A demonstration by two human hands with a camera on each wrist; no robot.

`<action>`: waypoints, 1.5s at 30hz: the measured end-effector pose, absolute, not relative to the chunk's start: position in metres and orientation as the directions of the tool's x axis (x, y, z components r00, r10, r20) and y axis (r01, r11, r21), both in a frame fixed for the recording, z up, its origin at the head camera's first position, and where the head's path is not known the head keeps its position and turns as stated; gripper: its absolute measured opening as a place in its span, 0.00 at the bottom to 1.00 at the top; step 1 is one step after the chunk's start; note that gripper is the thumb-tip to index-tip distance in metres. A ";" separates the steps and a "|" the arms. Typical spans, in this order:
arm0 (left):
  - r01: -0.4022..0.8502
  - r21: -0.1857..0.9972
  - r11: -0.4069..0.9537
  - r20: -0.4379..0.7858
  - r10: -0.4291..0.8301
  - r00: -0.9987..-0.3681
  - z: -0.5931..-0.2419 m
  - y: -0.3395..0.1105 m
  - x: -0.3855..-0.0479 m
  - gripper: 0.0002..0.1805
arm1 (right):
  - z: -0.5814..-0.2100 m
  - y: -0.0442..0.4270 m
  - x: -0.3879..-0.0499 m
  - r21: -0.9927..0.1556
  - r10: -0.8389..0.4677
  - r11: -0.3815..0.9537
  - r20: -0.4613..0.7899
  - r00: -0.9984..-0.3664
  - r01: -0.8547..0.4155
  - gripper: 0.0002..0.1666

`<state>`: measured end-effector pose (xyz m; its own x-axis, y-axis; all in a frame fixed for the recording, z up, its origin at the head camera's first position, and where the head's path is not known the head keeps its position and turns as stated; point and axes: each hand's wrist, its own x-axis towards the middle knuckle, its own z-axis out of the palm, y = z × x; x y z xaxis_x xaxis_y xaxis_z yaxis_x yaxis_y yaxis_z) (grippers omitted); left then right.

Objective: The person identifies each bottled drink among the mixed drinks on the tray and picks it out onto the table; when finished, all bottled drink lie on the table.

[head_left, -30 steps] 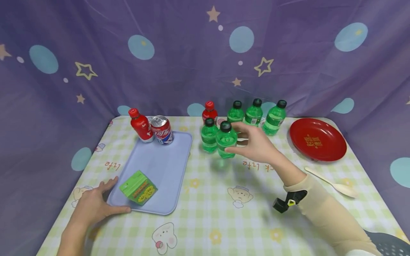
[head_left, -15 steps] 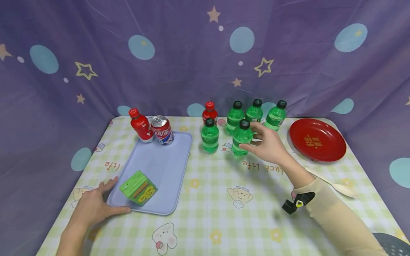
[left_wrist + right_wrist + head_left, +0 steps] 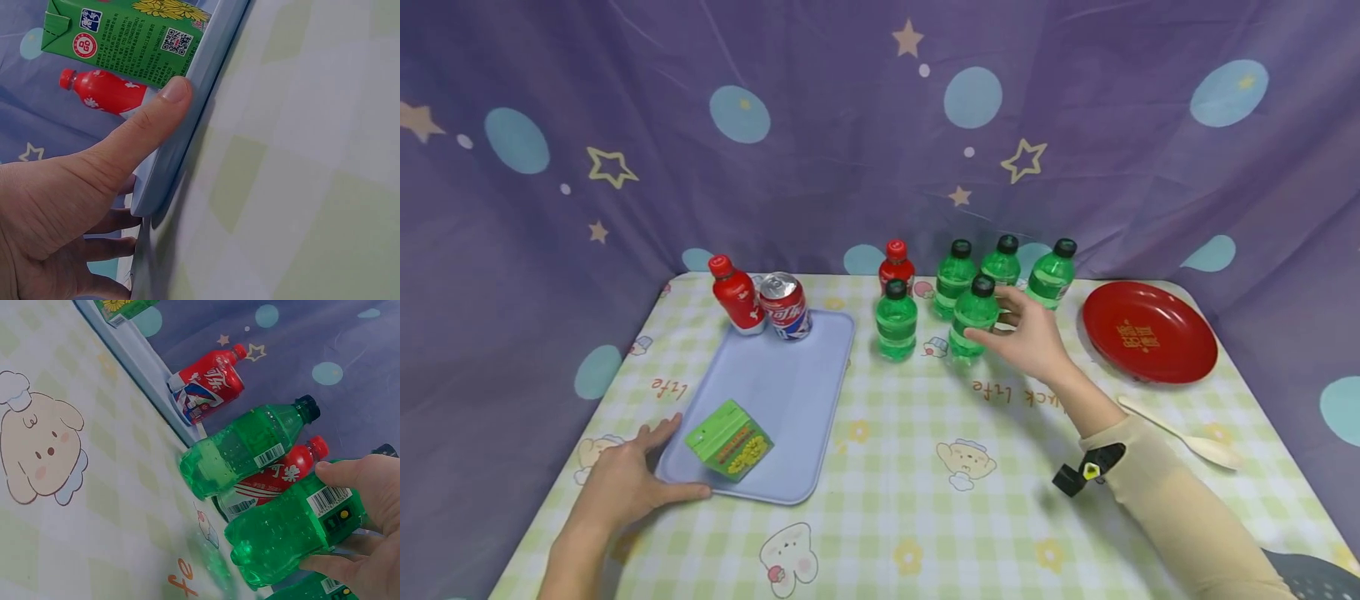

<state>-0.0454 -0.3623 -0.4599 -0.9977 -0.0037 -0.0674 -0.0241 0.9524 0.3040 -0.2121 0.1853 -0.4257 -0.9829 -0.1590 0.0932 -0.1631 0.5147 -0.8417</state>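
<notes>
My right hand (image 3: 1028, 340) grips a green soda bottle (image 3: 972, 323) with a black cap, thumb and fingers about its sides. In the right wrist view its ridged base shows, raised a little off the tablecloth. Left of it stands another green bottle (image 3: 896, 325), not touching it. My left hand (image 3: 625, 483) rests at the near left corner of a pale blue tray (image 3: 775, 367). Its thumb lies along the near rim and the other fingers reach along the left side. On the tray lies a green drink carton (image 3: 730, 442) with yellow flowers.
A red-capped bottle (image 3: 737, 296) and a soda can (image 3: 786, 312) stand at the tray's far end. Behind the held bottle are more green bottles (image 3: 1051, 279) and a red bottle (image 3: 897, 267). A red plate (image 3: 1150, 333) and a pale spoon (image 3: 1187, 437) lie at right.
My right hand has carried the green bottle rightward, away from the other front green bottle, mostly in the first half second. The left hand stays at the tray corner.
</notes>
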 end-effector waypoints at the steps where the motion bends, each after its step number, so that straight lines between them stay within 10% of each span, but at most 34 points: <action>1: -0.023 0.303 0.953 -0.065 -0.004 -0.998 -0.460 -0.362 -0.046 0.73 | -0.427 0.185 -0.213 -0.845 -0.155 0.510 0.095 -0.983 -0.162 0.53; 45: -0.037 0.315 0.948 -0.076 -0.013 -0.997 -0.460 -0.362 -0.045 0.73 | -0.443 0.172 -0.224 -0.787 -0.144 0.591 0.110 -0.983 -0.175 0.52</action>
